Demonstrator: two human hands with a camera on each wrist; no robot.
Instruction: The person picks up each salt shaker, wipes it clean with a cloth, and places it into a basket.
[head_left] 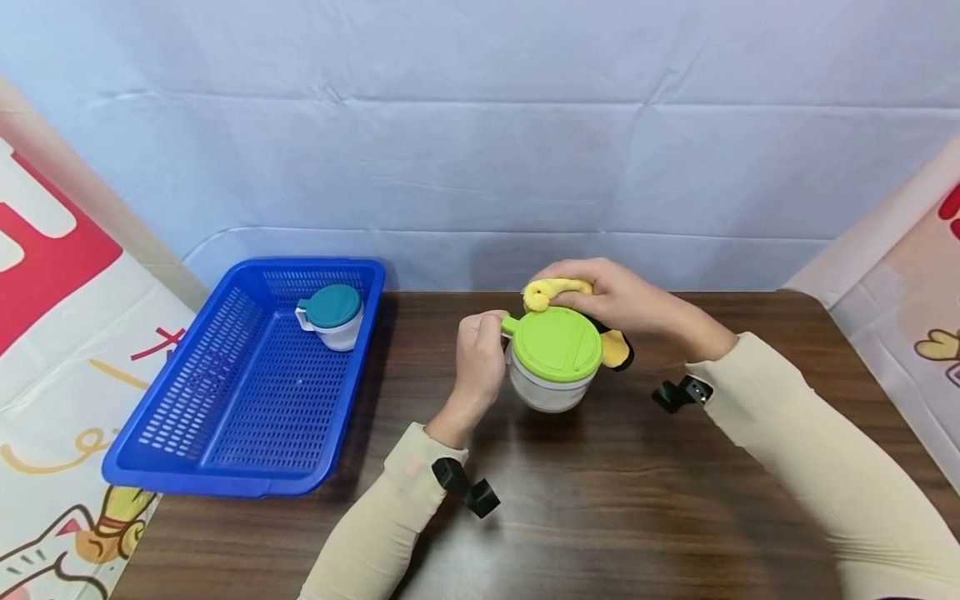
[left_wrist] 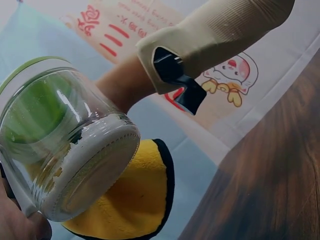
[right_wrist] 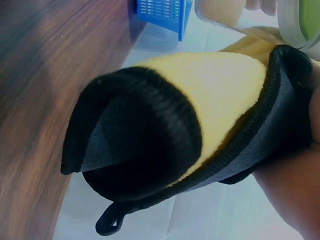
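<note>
My left hand (head_left: 481,354) grips the handle of a clear glass jar (head_left: 552,395) that has a light green lid (head_left: 557,343). The jar is held up and tilted, with its glass base showing in the left wrist view. A yellow cleaning cloth (right_wrist: 215,85) with a dark grey back and black edging is bunched in my right hand (head_left: 611,293). Part of this cloth meets the lid's far edge, and the rest hangs behind the jar. In the left wrist view, the yellow flap (left_wrist: 135,195) shows beyond the jar's base.
At the left of the wooden table (head_left: 637,500) stands a blue plastic basket (head_left: 225,483). Inside, near its back right corner, sits a smaller jar with a teal lid (head_left: 333,306) and a white handle. A pale cloth backdrop (head_left: 480,167) rises behind the table.
</note>
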